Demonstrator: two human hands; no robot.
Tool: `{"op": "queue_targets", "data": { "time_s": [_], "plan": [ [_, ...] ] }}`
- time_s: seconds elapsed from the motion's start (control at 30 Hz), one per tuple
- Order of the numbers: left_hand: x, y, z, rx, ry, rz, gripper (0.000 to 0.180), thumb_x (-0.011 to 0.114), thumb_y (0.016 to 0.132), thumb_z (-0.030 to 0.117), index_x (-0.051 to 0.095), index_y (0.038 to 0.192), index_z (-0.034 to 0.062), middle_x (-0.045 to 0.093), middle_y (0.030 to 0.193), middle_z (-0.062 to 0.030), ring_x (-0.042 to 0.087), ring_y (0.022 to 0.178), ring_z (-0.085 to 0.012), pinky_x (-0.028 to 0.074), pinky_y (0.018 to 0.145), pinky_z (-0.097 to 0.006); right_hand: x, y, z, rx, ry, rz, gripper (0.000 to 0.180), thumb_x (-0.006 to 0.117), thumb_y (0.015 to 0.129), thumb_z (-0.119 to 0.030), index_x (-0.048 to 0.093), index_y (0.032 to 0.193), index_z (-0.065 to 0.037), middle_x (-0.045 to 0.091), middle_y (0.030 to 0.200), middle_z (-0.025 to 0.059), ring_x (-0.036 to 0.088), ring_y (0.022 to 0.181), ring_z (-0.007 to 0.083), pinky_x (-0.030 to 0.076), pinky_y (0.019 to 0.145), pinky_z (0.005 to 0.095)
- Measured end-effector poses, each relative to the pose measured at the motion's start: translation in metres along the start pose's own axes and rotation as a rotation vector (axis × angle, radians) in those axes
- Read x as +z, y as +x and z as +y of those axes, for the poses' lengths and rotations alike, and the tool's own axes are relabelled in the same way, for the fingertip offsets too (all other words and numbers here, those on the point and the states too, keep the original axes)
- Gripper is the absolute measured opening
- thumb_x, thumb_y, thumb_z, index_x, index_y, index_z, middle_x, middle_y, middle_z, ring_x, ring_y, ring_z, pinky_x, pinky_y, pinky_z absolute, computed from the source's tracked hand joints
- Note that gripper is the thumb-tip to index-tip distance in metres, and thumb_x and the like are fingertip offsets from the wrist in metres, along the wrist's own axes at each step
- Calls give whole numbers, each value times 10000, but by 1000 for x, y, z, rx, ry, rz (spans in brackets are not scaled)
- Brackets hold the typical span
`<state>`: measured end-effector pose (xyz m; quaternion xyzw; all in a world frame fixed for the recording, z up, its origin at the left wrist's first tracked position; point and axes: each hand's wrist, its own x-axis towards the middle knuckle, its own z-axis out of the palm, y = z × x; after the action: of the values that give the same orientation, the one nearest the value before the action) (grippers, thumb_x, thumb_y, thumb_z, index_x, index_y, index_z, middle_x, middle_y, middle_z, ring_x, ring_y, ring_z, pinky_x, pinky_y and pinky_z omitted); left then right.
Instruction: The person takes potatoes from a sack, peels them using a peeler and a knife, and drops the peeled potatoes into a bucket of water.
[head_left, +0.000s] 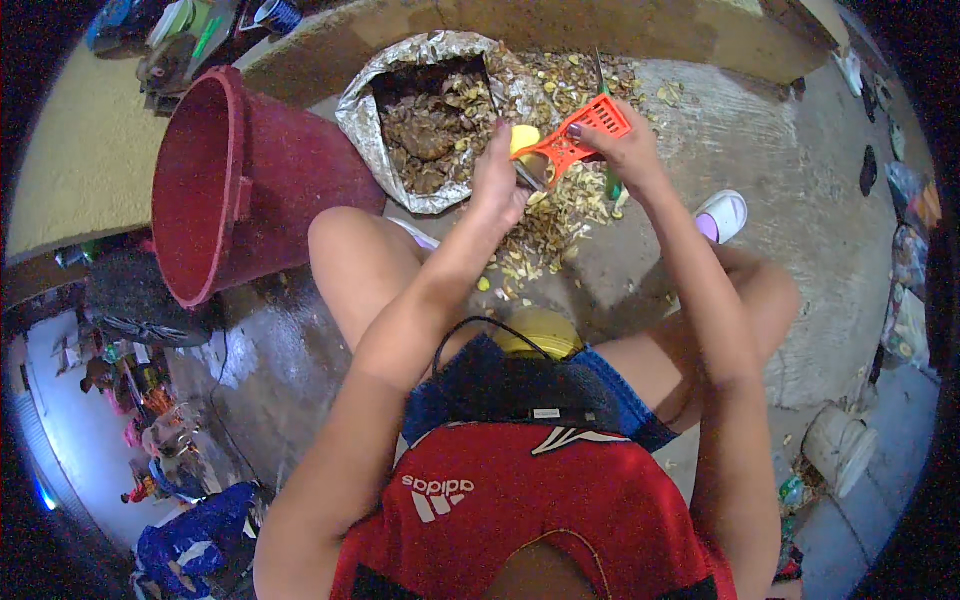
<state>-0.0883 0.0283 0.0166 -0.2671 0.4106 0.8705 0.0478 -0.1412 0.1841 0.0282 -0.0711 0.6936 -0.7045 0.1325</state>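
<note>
My left hand (497, 180) is closed around a pale yellow piece of peeled produce (524, 138); its exact kind is unclear. Against it lies the bladed end of an orange plastic hand slicer (568, 150) with a slotted handle. My right hand (628, 150) grips that slicer by its handle, thumb on top. A knife with a green handle (613, 183) shows behind the right hand, its blade pointing away; whether the hand touches it is hidden. Beneath both hands, yellowish and brown peelings (555, 225) are scattered on the floor.
An open white sack (365, 110) full of brown peelings stands just beyond my left hand. Left of it, a large dark-red bin (300, 150) lies tipped on its side. My crossed legs frame a yellow rounded thing (540, 330). A low wall (690, 40) runs along the back.
</note>
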Motion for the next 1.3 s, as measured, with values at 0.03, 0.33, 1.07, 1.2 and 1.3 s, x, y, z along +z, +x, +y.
{"op": "queue_targets", "data": {
  "time_s": [0.03,0.33,1.07,1.2,1.3],
  "plan": [
    [4,-2,1,-3,0,-3,395,335,871,399,485,958,44,575,870,-87,581,798,-210,495,633,-347,-3,1,0,5,19,-8,233,662,692,-130,537,859,-26,578,730,19,549,628,80,460,544,202],
    [14,-13,13,16,184,-50,281,397,859,308,464,947,49,544,756,-66,563,635,-163,488,541,-313,-53,23,-17,-37,-277,197,227,636,722,-168,542,878,-33,593,759,27,539,614,74,433,505,206],
    [-10,2,9,-203,10,-223,349,338,876,360,485,981,62,569,821,-69,556,697,-169,459,616,-311,-35,9,-30,76,3,142,202,659,695,-162,551,820,-47,589,703,32,549,575,99,447,497,217],
    [17,-14,15,-267,-97,24,380,292,881,385,498,921,68,576,822,-73,575,690,-192,484,547,-294,-13,-2,-12,9,58,-52,261,684,672,-198,556,838,-41,587,722,24,547,634,88,455,577,224],
    [2,-6,7,-279,-159,-74,414,299,870,418,501,931,62,576,838,-76,576,719,-201,490,593,-305,1,-4,-6,-82,-49,-134,327,697,659,-236,562,867,-23,584,717,19,547,639,85,458,582,229]
  ]
}}
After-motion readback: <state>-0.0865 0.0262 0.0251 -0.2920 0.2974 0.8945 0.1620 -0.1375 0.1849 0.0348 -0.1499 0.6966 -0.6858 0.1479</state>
